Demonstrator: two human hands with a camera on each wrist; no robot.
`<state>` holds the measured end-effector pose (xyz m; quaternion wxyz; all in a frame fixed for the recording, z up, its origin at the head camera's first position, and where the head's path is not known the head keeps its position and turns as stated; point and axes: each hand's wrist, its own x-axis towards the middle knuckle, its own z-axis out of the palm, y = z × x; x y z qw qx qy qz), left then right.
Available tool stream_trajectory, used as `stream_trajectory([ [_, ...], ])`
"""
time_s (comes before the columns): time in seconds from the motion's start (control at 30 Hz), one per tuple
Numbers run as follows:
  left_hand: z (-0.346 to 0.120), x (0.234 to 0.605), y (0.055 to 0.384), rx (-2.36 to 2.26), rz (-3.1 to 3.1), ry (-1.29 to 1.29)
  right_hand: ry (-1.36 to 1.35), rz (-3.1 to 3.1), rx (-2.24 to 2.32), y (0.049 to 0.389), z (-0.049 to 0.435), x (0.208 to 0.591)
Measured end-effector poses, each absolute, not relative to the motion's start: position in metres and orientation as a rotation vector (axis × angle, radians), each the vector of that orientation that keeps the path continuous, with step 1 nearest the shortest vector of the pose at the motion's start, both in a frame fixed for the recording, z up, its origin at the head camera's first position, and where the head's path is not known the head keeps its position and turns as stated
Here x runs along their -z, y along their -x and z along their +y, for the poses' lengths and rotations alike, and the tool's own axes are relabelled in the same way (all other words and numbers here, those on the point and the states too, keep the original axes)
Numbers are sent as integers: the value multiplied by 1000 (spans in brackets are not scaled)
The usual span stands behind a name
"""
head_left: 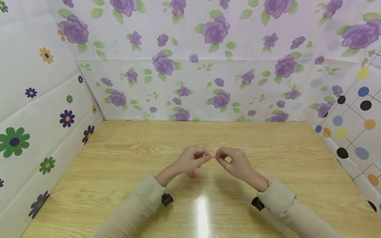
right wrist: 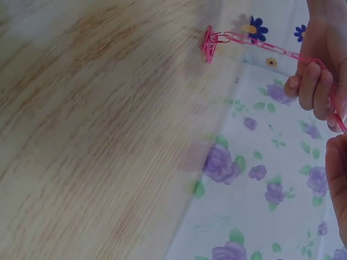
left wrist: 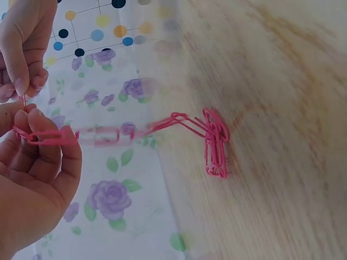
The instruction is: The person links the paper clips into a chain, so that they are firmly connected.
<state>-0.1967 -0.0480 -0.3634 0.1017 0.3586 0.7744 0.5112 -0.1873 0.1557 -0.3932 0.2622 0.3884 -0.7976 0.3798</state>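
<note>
A chain of linked pink paper clips [left wrist: 216,143] runs up from a small heap on the table to my left hand [head_left: 190,161]. In the left wrist view its upper links cross the curled fingers of that hand, which grips the chain near its top end. My right hand [head_left: 238,163] pinches the end clip between thumb and fingertips. Only a short stretch of pink wire shows between the two hands, held a little above the table. The right wrist view shows the chain [right wrist: 271,47] slanting from the heap to the left hand; the right fingertips hide part of the last clip.
The wooden table [head_left: 134,142] spreads out under both hands, with a bright reflection at its front. A purple-flowered sheet [head_left: 193,82] hangs along the back edge. Patterned sheets close in the left and right sides. Each wrist carries a small black device [head_left: 167,199] at the cuff.
</note>
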Motion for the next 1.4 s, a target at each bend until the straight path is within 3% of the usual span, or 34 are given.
stream_trajectory([
  [0.27, -55, 370, 218, -1596, 2304, -1067, -910, -2302, -1319, 185, 156, 393],
  [0.5, -62, 348, 226, -1664, 2299, -1092, -785, -2554, -1319, 187, 162, 405],
  [0.9, -78, 323, 237, -1682, 2316, -1176, -1254, -2896, -1107, 194, 165, 431],
  [1.4, -135, 342, 257, -1702, 2275, -915, -1231, -2958, -1148, 196, 149, 433],
])
